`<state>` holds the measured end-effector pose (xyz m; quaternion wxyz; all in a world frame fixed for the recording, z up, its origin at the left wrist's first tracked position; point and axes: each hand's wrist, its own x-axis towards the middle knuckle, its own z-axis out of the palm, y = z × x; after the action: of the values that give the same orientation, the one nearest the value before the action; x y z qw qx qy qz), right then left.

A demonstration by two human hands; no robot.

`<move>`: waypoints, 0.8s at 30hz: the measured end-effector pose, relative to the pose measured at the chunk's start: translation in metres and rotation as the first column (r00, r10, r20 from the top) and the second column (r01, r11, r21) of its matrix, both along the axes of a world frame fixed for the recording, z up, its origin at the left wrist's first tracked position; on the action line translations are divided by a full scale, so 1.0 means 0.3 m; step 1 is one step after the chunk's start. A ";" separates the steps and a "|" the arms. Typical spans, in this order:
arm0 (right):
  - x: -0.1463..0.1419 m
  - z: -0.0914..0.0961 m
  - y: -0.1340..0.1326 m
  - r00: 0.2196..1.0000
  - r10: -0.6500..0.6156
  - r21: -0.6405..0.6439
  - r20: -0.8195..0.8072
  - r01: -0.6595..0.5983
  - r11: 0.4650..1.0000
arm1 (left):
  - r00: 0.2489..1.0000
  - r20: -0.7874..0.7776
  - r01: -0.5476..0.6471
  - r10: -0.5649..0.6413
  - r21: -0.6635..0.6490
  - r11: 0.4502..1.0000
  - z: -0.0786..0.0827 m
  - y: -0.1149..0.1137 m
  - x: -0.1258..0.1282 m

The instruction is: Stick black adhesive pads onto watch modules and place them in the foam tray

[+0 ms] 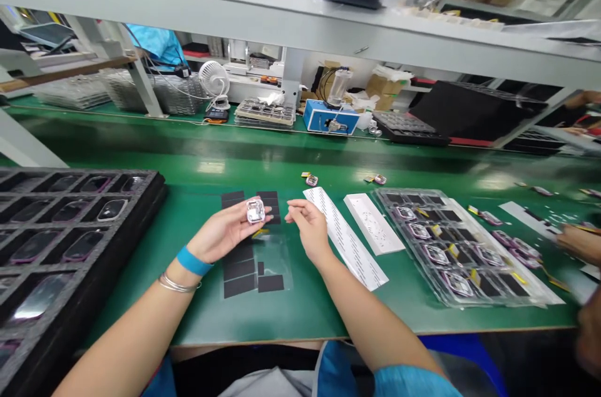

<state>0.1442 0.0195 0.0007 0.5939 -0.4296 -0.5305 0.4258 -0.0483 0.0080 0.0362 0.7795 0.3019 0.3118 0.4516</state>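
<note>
My left hand (225, 231) is closed on a small shiny square part (255, 211), held up over the green bench. My right hand (307, 221) hovers just to the right of it, fingers curled and pinched together; whether anything is in them I cannot make out. Under both hands lies a clear sheet with black rectangular pads (248, 268). A blue band and thin bracelets sit on my left wrist.
A black foam tray (150, 196) of glossy parts fills the left. Two white strips (345, 237) lie right of my hands, then a clear tray (526, 297) of similar parts. Another person's hand (580, 242) works at far right. Loose parts, a fan and a blue box stand behind.
</note>
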 end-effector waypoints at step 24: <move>-0.034 0.030 -0.090 0.905 0.065 0.271 0.420 -0.193 0.943 | 0.973 -0.230 0.082 0.000 0.344 0.936 -0.063 -0.021 0.018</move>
<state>0.1341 -0.0073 0.0097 0.5004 -0.3746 -0.7291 0.2786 -0.0429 0.0018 0.0174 0.6820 0.4919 0.3064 0.4463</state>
